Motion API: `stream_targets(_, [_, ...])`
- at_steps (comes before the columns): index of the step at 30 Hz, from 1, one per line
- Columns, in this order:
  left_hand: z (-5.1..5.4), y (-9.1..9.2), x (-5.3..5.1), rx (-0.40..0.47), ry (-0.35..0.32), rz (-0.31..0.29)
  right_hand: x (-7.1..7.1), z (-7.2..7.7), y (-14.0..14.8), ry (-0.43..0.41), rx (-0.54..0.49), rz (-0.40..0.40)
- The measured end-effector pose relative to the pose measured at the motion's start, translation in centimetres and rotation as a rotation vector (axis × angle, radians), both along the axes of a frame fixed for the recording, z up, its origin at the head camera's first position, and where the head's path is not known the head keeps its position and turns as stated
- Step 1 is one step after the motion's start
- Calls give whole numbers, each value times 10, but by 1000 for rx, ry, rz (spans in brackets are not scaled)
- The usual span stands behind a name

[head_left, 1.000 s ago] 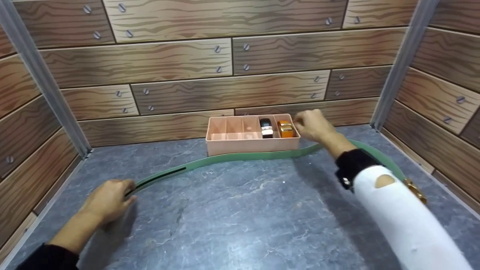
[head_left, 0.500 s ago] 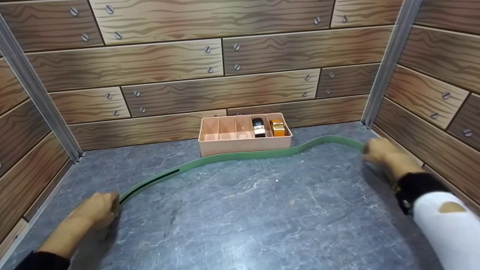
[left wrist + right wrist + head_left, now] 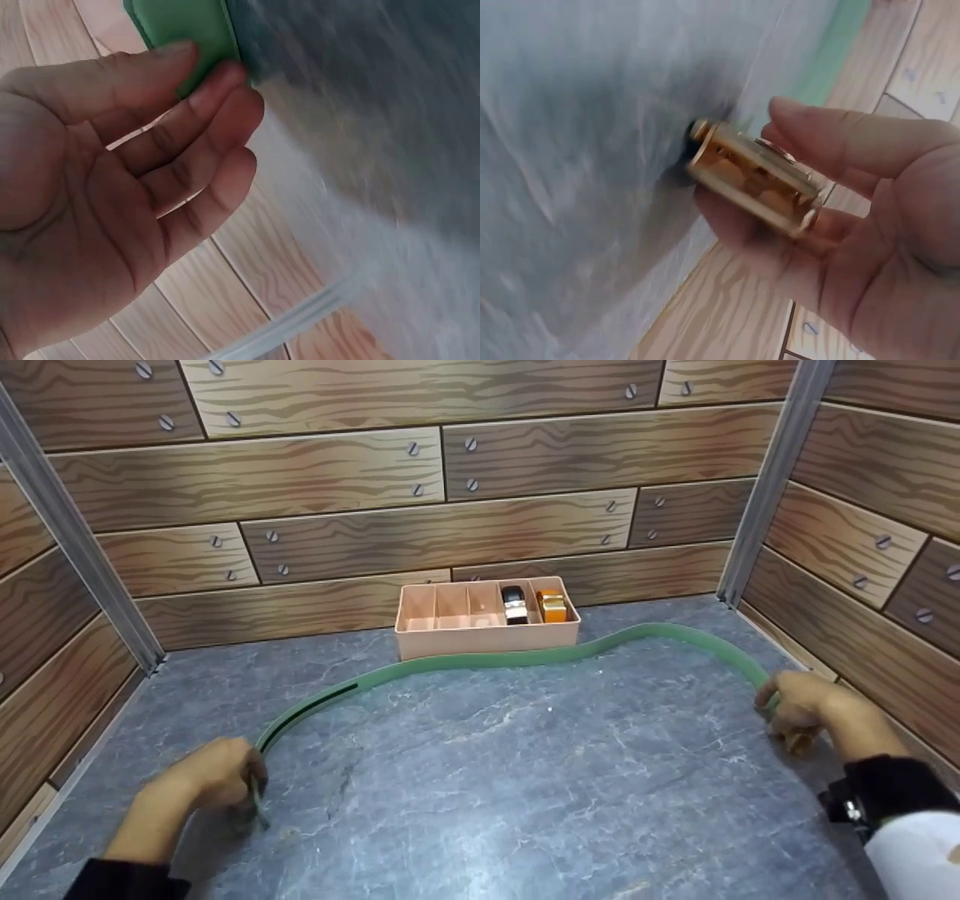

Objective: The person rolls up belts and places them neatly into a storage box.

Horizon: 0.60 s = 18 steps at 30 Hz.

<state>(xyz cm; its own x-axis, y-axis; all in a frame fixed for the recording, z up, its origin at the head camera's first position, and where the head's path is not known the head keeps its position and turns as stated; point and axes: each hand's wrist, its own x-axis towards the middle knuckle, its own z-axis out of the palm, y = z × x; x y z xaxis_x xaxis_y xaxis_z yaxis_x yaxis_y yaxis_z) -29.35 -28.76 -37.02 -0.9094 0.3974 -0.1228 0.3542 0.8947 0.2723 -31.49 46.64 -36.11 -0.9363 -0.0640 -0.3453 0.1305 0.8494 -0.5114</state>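
Observation:
A long green belt stands on its edge in a wide curve across the grey tabletop. My left hand pinches its tip between thumb and fingers; the green tip shows clearly in the left wrist view. A black strip runs along the belt near that end. At the belt's other end, my right hand holds it by the gold buckle, which lies between thumb and fingers in the right wrist view. Behind the belt's middle is a pink divided box.
Inside the box, a coiled black belt with a silvery buckle and a coiled orange belt with a gold buckle sit in the two right compartments. Wood-patterned walls enclose the tabletop at the back and sides.
My right hand has moved from beside the box rightward and toward me, onto the belt's buckle end. My left hand stays at the tip, its fingers slightly shifted.

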Motion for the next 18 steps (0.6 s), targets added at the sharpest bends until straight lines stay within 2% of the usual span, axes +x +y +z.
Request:
stream_targets(6, [-7,10,2,9,73,-23,6,-3,-8,35,-6,38])
stream_targets(10, [-11,15,3,-4,85,-4,6,-4,-9,64,49,56])
stream_targets(18, [-10,22,8,-12,109,-18,5,-7,-9,90,138,82])
